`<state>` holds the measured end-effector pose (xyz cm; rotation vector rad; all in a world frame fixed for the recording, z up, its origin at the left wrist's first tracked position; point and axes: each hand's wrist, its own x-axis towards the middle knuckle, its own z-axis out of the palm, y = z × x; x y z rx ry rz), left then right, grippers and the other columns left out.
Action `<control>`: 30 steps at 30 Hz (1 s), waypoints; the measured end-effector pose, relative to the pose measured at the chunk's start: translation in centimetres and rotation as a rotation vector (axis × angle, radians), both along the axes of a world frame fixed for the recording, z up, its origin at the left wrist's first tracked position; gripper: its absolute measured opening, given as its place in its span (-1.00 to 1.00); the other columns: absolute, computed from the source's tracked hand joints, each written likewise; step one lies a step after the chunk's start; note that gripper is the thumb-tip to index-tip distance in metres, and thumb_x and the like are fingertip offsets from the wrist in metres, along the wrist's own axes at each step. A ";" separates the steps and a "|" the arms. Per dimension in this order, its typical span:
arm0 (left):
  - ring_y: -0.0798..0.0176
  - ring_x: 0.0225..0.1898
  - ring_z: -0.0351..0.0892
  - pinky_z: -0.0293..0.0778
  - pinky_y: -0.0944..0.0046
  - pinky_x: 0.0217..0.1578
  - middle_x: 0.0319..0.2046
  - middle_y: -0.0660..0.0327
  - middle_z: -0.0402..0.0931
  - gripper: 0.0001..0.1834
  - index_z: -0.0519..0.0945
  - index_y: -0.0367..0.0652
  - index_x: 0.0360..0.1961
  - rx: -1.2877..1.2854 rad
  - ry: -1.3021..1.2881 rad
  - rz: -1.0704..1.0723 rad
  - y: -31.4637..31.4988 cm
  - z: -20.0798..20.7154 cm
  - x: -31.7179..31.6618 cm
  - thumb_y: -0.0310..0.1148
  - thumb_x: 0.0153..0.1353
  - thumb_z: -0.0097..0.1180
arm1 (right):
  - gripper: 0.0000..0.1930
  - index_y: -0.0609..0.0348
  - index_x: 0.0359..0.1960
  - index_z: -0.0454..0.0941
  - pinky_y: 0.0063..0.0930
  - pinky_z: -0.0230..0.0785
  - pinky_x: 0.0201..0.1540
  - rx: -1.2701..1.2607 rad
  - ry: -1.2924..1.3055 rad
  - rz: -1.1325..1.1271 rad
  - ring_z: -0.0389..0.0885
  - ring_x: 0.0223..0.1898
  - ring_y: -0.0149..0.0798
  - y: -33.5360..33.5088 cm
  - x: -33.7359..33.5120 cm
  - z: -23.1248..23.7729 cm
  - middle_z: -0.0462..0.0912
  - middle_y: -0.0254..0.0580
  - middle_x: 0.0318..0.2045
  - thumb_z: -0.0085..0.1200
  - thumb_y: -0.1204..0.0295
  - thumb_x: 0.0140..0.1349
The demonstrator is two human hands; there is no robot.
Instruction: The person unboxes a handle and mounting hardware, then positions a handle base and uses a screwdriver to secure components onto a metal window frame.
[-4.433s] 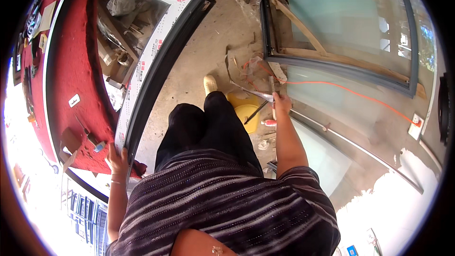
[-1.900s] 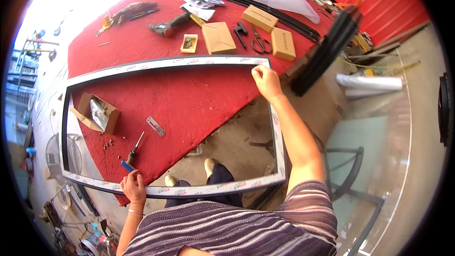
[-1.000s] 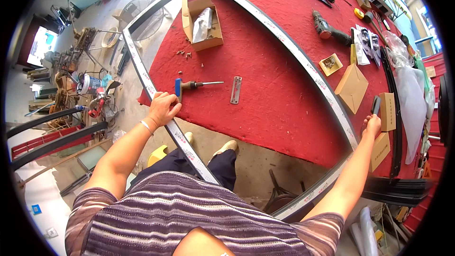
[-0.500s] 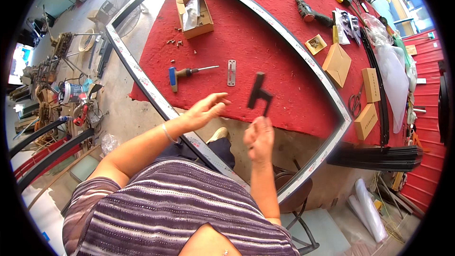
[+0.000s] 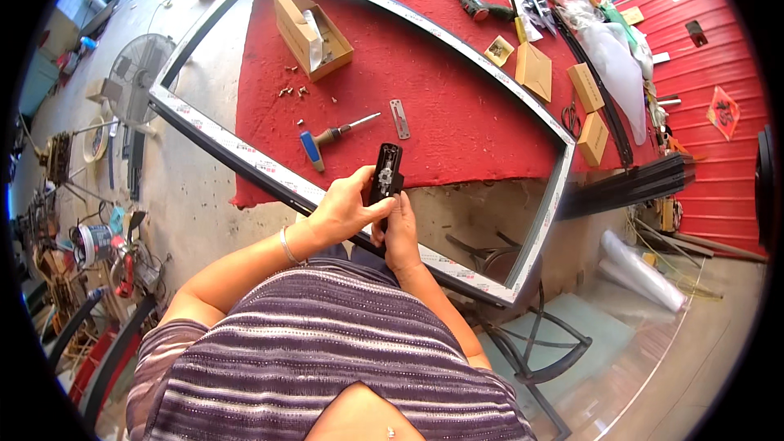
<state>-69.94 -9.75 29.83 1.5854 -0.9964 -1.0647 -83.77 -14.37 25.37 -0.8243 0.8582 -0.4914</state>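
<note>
Black handle (image 5: 386,173): up in both hands, near the body, metal-fitted side showing, just beyond the frame's near side.
Left hand (image 5: 347,208): fingers grasping the handle's left side, thumb across its lower part.
Right hand (image 5: 399,233): fingers closed round the lower end.
White-taped frame (image 5: 269,168): lying over the red counter (image 5: 465,135), near right corner hanging well past the edge; a lean from the forearms could tip or shift it.
Slotted plate (image 5: 398,119): flat on the counter, just right of the screwdriver (image 5: 336,131).
Drop risk: a loosened pinch could send the handle down between counter and frame.
Loose screws (image 5: 287,92): near the open box (image 5: 314,37); a bump might scatter them.
</note>
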 end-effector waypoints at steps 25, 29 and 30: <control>-0.10 -0.24 0.68 0.60 -0.02 -0.22 -0.25 -0.13 0.61 -0.53 0.39 -0.23 0.13 0.745 -0.738 -0.100 -18.2 -1.6 29.0 -0.32 0.21 0.08 | -0.65 0.24 -0.21 0.59 0.04 0.38 -0.11 -0.973 1.031 -0.022 0.56 -0.17 0.26 -26.3 -2.6 -10.4 0.62 0.21 -0.28 -0.05 0.17 0.33; -0.13 -0.41 0.69 0.65 0.01 -0.49 -0.17 -0.31 0.54 -0.10 0.23 -0.56 0.17 0.654 -0.930 -0.011 -20.0 -6.9 31.2 0.14 0.18 0.11 | -0.65 0.18 -0.14 0.59 0.03 0.38 -0.04 -1.055 1.051 0.046 0.55 -0.10 0.20 -28.3 -0.6 -9.1 0.60 0.16 -0.19 -0.05 0.16 0.32; -0.10 -0.33 0.70 0.66 0.06 -0.41 -0.13 -0.30 0.54 0.04 0.26 -0.68 0.09 0.729 -0.752 0.094 -20.3 -7.4 31.2 0.29 0.10 0.11 | -0.66 0.17 -0.12 0.58 0.03 0.38 -0.05 -1.099 1.069 0.049 0.55 -0.09 0.20 -28.2 -0.4 -8.9 0.60 0.15 -0.19 -0.04 0.17 0.32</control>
